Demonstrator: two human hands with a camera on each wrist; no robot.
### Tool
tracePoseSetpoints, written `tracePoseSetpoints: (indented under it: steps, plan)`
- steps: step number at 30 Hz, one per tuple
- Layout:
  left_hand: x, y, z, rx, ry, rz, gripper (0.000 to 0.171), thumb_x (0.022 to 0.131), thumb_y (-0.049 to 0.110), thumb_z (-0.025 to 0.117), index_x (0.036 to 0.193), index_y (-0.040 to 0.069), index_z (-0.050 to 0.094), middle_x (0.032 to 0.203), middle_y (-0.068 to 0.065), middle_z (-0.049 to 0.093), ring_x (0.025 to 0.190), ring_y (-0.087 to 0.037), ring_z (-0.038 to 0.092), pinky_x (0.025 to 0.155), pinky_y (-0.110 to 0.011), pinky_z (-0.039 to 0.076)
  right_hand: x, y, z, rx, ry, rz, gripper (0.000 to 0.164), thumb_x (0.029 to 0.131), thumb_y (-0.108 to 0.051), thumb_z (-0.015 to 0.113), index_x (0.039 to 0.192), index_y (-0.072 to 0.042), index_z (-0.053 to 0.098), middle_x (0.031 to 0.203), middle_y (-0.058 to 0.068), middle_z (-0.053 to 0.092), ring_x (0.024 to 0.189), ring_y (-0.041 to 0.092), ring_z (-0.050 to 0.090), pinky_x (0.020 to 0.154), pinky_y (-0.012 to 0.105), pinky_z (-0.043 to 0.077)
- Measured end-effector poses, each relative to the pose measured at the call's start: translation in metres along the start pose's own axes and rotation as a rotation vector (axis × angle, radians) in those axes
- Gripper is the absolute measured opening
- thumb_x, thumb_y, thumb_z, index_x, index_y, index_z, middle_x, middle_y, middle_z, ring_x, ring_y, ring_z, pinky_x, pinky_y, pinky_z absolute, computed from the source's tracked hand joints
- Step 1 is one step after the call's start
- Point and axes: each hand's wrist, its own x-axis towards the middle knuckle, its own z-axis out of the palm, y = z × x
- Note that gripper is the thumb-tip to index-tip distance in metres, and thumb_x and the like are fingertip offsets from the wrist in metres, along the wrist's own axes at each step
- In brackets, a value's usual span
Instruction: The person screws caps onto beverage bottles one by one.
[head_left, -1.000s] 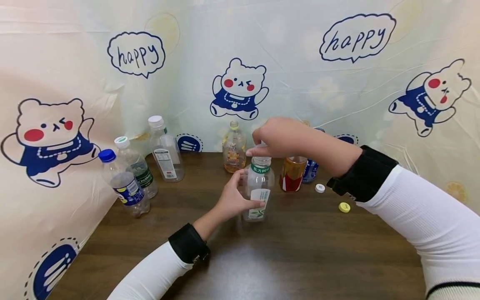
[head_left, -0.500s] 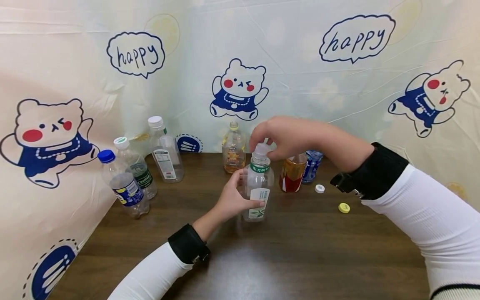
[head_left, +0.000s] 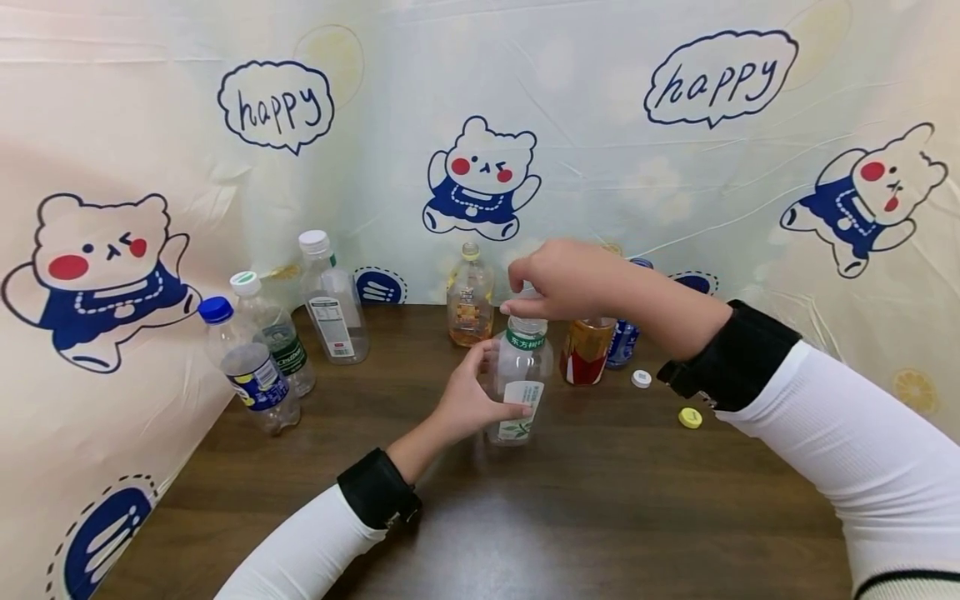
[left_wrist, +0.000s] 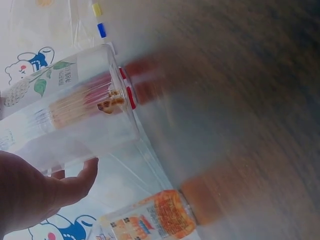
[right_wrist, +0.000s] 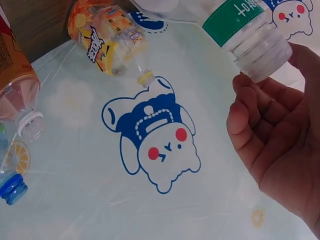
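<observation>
A clear plastic bottle [head_left: 531,364] with a green neck band and a white label stands upright on the table. My left hand [head_left: 467,402] grips its body from the left, thumb lying across the label. Above the neck, my right hand [head_left: 573,279] pinches the bottle's white cap [right_wrist: 270,56], which is mostly covered by the hand in the head view. The right wrist view shows the curled fingers right at the edge of this cap. In the left wrist view, the bottle [left_wrist: 35,82] appears sideways, its base on the table.
At left stand a blue-capped bottle [head_left: 258,385], a green-labelled bottle [head_left: 288,354] and a white-capped clear bottle [head_left: 333,325]. Behind are uncapped bottles: an orange-labelled one [head_left: 469,312], a red-and-orange one [head_left: 585,357] and a blue one [head_left: 622,343]. A white cap [head_left: 641,379] and yellow cap [head_left: 690,417] lie right.
My right hand has twisted at the cap, first turning to expose it half a second ago, then swinging back over it. My left hand keeps its hold on the bottle.
</observation>
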Motion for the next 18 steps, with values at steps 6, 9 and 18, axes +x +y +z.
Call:
tracePoseSetpoints:
  steps: [6,9,18]
  plan:
    - [-0.001,-0.002,0.0,-0.016,-0.003,-0.019,0.088,0.067,0.029,0.092,0.138,0.023,0.04,0.126,-0.001,0.055,0.112,-0.024,0.051,0.086,-0.043,0.052,-0.005,0.007,-0.007,0.187,0.028,-0.077,0.019,0.094,-0.023,0.065,0.105,-0.007,0.068,0.102,0.006,0.065,0.092,0.022,0.059,0.08,0.036,0.054]
    - [-0.001,-0.001,-0.001,-0.018,0.003,-0.025,0.088,0.067,0.03,0.092,0.138,0.023,0.04,0.126,-0.002,0.055,0.111,-0.025,0.051,0.086,-0.044,0.052,-0.009,0.01,-0.011,0.281,0.024,-0.161,0.024,0.086,-0.005,0.071,0.109,-0.009,0.068,0.12,0.008,0.061,0.109,0.025,0.056,0.088,0.041,0.053]
    - [-0.002,0.0,0.0,-0.003,0.005,-0.028,0.088,0.067,0.031,0.091,0.138,0.022,0.041,0.125,-0.001,0.055,0.112,-0.024,0.05,0.087,-0.046,0.049,-0.01,0.011,-0.009,0.264,-0.025,-0.202,0.029,0.081,0.002,0.073,0.108,-0.009,0.07,0.109,0.004,0.067,0.097,0.021,0.062,0.086,0.04,0.054]
